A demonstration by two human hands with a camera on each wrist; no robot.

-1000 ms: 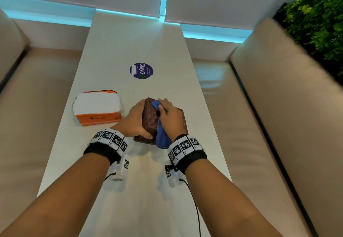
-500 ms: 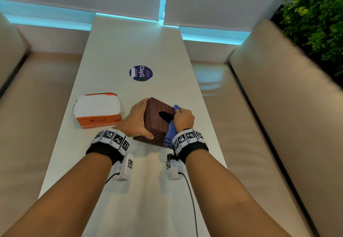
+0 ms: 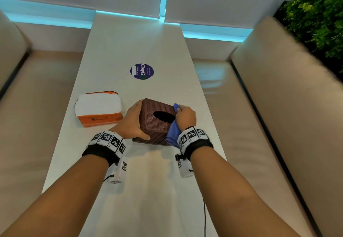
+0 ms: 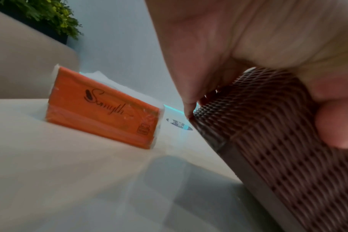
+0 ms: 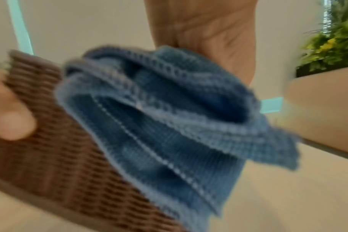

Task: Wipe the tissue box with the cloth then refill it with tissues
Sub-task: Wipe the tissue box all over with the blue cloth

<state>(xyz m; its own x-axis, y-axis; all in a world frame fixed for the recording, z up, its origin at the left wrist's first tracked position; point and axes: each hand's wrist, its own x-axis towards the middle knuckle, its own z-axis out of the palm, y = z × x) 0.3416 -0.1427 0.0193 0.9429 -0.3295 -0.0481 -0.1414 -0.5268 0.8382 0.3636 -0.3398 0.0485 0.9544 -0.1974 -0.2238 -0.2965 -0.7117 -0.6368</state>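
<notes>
Tissue box (image 3: 155, 119) between hands; cloth (image 3: 173, 134) in right grip (image 3: 185, 115).

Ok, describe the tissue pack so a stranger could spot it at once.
Start at the long white table between the beige benches. Just left of the brown woven box that the left hand grips lies the tissue pack. It alone is orange-sided, with white tissues showing on top.

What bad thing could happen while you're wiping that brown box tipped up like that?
The tissue box is tilted on one edge, held only by the left hand, so it could slip. The cloth hangs loose from the right hand and might snag on the weave. The tissue pack lies open nearby and could get knocked.
</notes>
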